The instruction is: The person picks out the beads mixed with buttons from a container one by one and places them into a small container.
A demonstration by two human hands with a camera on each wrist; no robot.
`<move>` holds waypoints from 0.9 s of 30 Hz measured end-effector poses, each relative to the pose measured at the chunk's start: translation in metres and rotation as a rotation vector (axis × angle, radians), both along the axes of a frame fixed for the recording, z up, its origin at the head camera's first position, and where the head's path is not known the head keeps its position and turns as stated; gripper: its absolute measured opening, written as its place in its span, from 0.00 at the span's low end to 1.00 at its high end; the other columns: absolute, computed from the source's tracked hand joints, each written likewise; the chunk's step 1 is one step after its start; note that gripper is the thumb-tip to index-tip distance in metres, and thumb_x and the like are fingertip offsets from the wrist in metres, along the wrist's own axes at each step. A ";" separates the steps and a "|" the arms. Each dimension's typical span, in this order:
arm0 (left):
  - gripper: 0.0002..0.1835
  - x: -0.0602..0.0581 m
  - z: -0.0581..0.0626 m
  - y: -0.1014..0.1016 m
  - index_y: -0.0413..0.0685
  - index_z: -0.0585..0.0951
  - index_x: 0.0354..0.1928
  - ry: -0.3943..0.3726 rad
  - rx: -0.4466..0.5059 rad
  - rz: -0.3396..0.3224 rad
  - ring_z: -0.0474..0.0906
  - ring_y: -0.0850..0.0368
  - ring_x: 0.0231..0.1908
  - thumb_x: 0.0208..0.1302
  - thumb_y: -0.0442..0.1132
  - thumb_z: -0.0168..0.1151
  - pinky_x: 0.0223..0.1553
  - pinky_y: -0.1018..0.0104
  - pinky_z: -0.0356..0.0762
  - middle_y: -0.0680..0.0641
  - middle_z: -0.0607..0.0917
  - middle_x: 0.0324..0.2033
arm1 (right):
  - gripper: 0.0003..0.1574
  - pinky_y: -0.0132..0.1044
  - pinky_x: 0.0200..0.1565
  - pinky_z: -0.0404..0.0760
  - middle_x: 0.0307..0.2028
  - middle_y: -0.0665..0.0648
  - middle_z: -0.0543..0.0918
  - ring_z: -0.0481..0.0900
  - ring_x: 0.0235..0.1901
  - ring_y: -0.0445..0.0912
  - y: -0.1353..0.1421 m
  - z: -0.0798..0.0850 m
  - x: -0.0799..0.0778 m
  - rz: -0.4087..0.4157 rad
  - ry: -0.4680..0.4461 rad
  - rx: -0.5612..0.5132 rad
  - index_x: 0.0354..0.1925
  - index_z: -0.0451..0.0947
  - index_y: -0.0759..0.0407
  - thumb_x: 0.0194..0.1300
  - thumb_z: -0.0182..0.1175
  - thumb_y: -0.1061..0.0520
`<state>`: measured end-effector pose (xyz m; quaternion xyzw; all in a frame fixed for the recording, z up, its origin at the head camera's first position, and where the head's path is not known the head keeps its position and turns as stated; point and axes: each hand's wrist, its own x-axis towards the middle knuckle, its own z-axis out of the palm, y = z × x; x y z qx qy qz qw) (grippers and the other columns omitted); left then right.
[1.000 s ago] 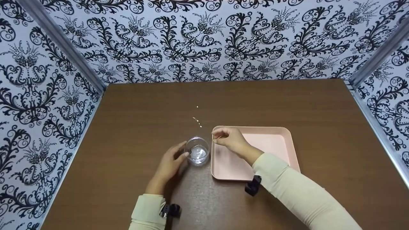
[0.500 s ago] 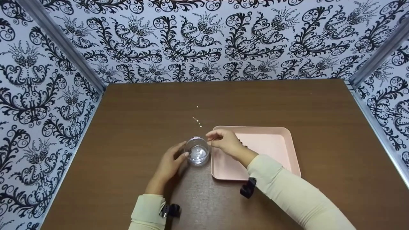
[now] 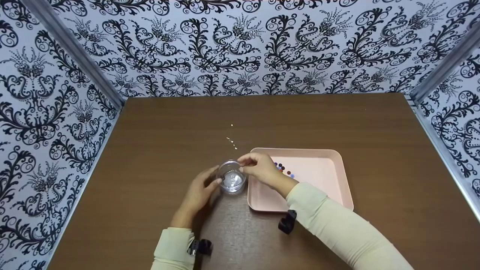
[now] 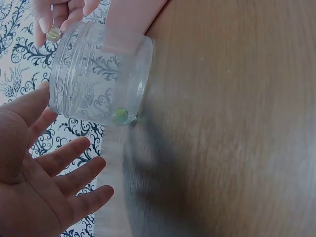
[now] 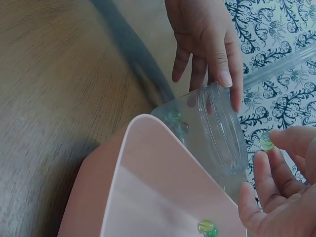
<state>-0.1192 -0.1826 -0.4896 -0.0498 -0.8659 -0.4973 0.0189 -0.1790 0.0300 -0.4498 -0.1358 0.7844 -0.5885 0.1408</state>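
The right hand (image 3: 258,168) pinches a green bead (image 5: 266,143) over the mouth of the jar (image 3: 231,177), at the jar's 2 o'clock; this looks like the drop-in step. The left hand (image 3: 200,190), fingers straight, steadies the jar from its 8 o'clock. Next, the pinch must part squarely above the rim. One bead (image 4: 120,116) already lies inside. Compared with a second ago, the right hand has come across from the tray (image 3: 330,155), uncovering beads (image 3: 284,170) there.
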 end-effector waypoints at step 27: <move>0.22 -0.001 -0.001 -0.001 0.38 0.76 0.60 -0.014 0.016 0.000 0.69 0.38 0.62 0.65 0.36 0.62 0.65 0.43 0.61 0.35 0.77 0.58 | 0.17 0.33 0.42 0.79 0.38 0.68 0.83 0.81 0.38 0.52 -0.012 0.004 -0.001 0.048 0.095 0.031 0.45 0.80 0.73 0.53 0.61 0.70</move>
